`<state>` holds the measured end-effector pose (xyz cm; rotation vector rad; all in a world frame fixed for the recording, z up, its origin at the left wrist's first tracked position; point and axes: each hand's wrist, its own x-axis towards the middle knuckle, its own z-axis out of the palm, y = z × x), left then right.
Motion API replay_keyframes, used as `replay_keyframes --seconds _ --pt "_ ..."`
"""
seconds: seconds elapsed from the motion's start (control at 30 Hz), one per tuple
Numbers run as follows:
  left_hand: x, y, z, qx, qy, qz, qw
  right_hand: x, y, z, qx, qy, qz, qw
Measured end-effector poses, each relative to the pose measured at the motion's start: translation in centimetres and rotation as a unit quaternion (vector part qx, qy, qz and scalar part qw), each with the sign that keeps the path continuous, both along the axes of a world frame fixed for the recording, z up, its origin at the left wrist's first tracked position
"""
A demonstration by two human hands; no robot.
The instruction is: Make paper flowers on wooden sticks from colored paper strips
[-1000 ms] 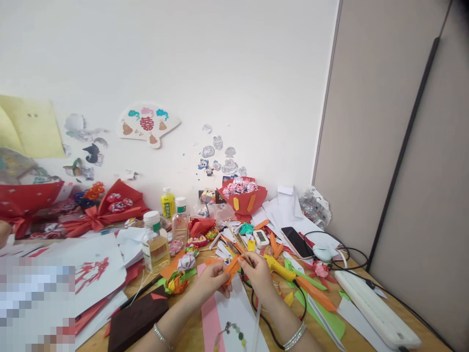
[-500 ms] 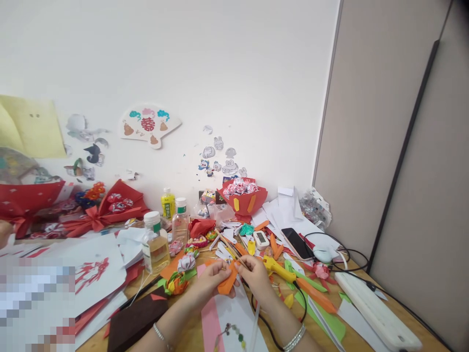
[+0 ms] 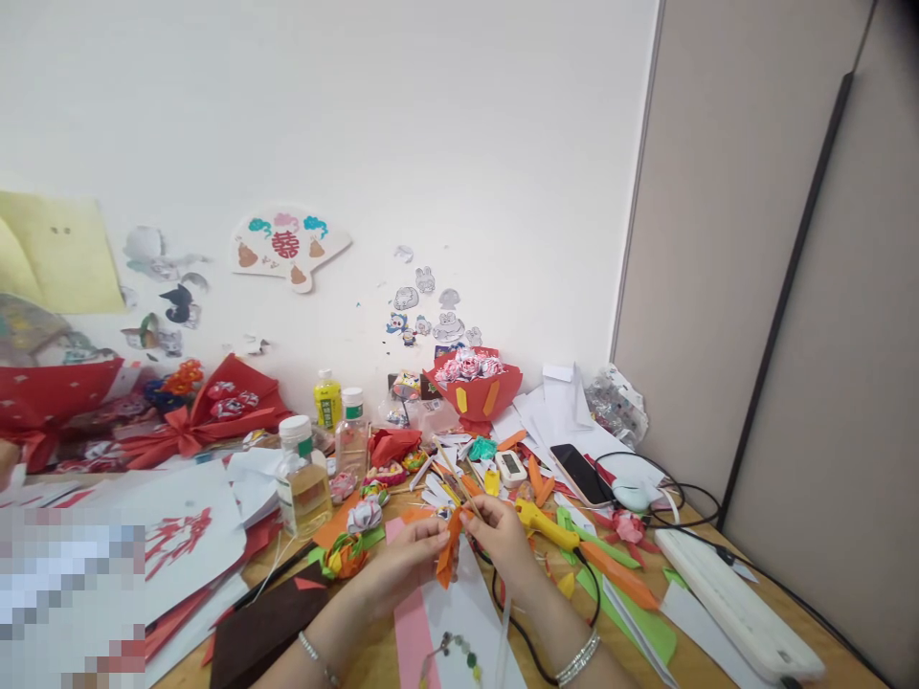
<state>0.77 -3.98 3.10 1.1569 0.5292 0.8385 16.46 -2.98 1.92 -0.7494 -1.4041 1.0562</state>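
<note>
Between both hands, low in the middle of the view, is a folded piece of orange paper [image 3: 448,557]. My left hand [image 3: 413,566] pinches the paper from the left, its fingers closed. My right hand [image 3: 500,542] is closed at the paper's upper right edge, and a thin wooden stick [image 3: 459,481] slants up and left from its fingers. Just right of that hand lies a yellow glue gun [image 3: 549,526]. Beneath the hands are a white sheet [image 3: 470,612] and a pink strip [image 3: 413,627], with a beaded bracelet [image 3: 459,646] on top.
Bottles [image 3: 302,483] stand to the left, near paper flowers [image 3: 345,555]. A red paper bouquet [image 3: 480,397] stands at the back. On the right are a phone [image 3: 580,474], a white power strip [image 3: 739,603] and black cables [image 3: 685,488]. Part of another person's hand [image 3: 7,459] shows at the far left.
The orange paper has turned from a broad face to a narrower, more upright edge. My left fingers have shifted slightly; the stick still slants from my right hand.
</note>
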Motion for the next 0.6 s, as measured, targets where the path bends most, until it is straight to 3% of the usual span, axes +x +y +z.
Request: replay_keyframes --seconds 0.27,0.6 --pt "0.2 -0.5 0.9 0.001 0.028 0.015 1.000 0.2 0.7 -0.6 -0.002 0.019 -0.007 1.000" --pt "-0.1 1.8 -1.3 0.005 0.075 0.145 0.987 0.4 0.1 -0.7 0.063 -0.085 -0.092 0.990"
